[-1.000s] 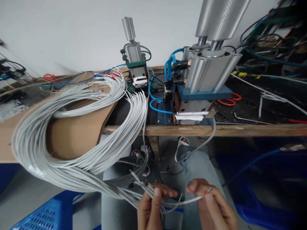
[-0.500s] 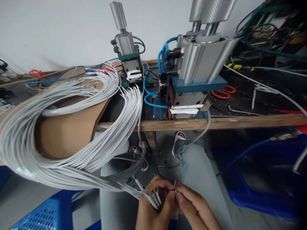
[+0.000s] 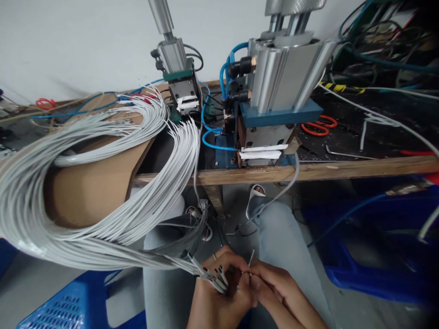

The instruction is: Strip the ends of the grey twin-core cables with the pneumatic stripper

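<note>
Over my lap, my left hand [image 3: 219, 301] and my right hand [image 3: 276, 285] meet with fingertips pinched together around a cable. A short white cable end [image 3: 252, 256] sticks up between the fingertips. Several cut cable ends [image 3: 219, 281], with dark and coloured cores showing, lie across the back of my left hand by the thumb. They run off to the left into a large bundle of grey-white cables [image 3: 103, 246], which loops up over the bench. Where my fingers press, the cable is mostly hidden.
A pneumatic machine with a blue plate [image 3: 281, 114] stands at the bench edge [image 3: 318, 171], and a smaller one [image 3: 183, 87] behind it. Cardboard [image 3: 89, 196] lies under the bundle. Orange-handled scissors [image 3: 318, 127] rest on the right. Blue plastic stools [image 3: 65, 301] flank my legs.
Both hands stay pinched together, and the white cable end now leans further right and shows a little longer. The bench has shifted slightly left and up in view.
</note>
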The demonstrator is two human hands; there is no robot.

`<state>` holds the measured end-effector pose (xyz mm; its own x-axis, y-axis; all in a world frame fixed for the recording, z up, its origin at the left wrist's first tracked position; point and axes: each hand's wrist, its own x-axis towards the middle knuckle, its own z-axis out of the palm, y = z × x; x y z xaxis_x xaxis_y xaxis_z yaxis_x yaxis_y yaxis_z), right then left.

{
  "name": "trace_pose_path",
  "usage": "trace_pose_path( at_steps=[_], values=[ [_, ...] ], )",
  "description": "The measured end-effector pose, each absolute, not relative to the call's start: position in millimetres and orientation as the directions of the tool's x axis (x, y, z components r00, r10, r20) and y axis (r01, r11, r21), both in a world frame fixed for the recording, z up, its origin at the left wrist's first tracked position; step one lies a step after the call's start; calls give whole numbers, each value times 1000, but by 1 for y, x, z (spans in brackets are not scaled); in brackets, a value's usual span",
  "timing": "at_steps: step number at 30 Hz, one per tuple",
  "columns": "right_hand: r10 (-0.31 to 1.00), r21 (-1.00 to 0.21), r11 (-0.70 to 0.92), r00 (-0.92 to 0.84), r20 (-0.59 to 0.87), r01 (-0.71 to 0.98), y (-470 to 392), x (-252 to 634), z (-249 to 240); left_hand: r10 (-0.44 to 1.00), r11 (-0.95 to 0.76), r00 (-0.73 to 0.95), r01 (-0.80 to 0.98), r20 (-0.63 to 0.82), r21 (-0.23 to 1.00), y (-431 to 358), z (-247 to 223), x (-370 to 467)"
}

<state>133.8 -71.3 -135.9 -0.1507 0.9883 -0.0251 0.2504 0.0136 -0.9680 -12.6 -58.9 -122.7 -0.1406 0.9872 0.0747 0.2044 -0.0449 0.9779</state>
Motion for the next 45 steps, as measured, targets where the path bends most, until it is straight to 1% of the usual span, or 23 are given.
trace_pose_path(
  at_steps=[4,8,11,13,15,19,20,22,24,27,29,31,33,34,36,37,38,39,42,43,44,45],
  values=[
    [964,-956,-95,-216,-158,278,-68,140,-129,992,-96,-62,250,115,964,-57,-125,-15],
    [935,-962,-182,-266,-234,204,-65,141,-124,994,-112,11,259,113,959,-56,-127,-18],
    [925,-957,-235,-264,-274,172,-64,143,-126,983,-185,80,362,167,914,-54,-121,-21],
    [932,-963,-212,-262,-250,166,-62,144,-125,968,-248,139,442,208,862,-52,-116,-22],
    [928,-968,-177,-298,-225,180,-58,146,-122,960,-273,183,471,210,839,-49,-113,-22],
    [861,-928,-175,-405,-306,329,-49,148,-110,947,-302,241,442,213,844,-45,-109,-23],
    [845,-916,-159,-428,-319,367,-48,148,-107,940,-303,283,445,189,842,-44,-108,-23],
    [822,-903,-103,-476,-314,418,-45,147,-103,915,-293,393,484,94,825,-42,-106,-25],
    [811,-891,-69,-495,-312,449,-45,145,-102,891,-276,454,517,14,811,-40,-104,-27],
    [838,-898,-68,-464,-288,434,-46,143,-107,915,-187,400,511,-40,839,-39,-100,-31],
    [832,-906,-56,-483,-275,419,-48,145,-112,922,-126,380,484,-78,866,-39,-98,-33],
    [769,-904,-27,-570,-291,426,-50,148,-119,858,-48,477,443,-191,895,-39,-96,-35],
    [692,-911,20,-663,-285,413,-50,150,-125,752,87,576,395,-321,914,-39,-96,-36],
    [688,-917,43,-678,-261,397,-49,150,-128,762,167,538,375,-360,912,-39,-98,-36],
    [765,-929,80,-620,-176,362,-46,148,-131,834,254,406,319,-374,913,-40,-103,-35],
    [811,-932,86,-567,-140,353,-45,147,-131,871,267,332,301,-363,916,-39,-105,-35],
    [836,-931,91,-535,-122,354,-43,146,-130,885,256,314,287,-343,923,-39,-107,-35],
    [827,-926,100,-548,-125,363,-41,145,-129,878,232,349,288,-327,929,-39,-108,-37],
    [651,-902,185,-737,-185,390,-37,146,-124,754,198,581,243,-306,950,-38,-106,-43],
    [617,-904,196,-765,-187,379,-37,146,-125,731,212,610,221,-304,952,-38,-104,-44],
    [635,-917,173,-753,-175,360,-37,145,-126,755,232,581,197,-304,953,-38,-104,-45],
    [694,-939,108,-701,-165,328,-39,143,-129,810,245,504,172,-299,954,-38,-103,-44]
  ],
)
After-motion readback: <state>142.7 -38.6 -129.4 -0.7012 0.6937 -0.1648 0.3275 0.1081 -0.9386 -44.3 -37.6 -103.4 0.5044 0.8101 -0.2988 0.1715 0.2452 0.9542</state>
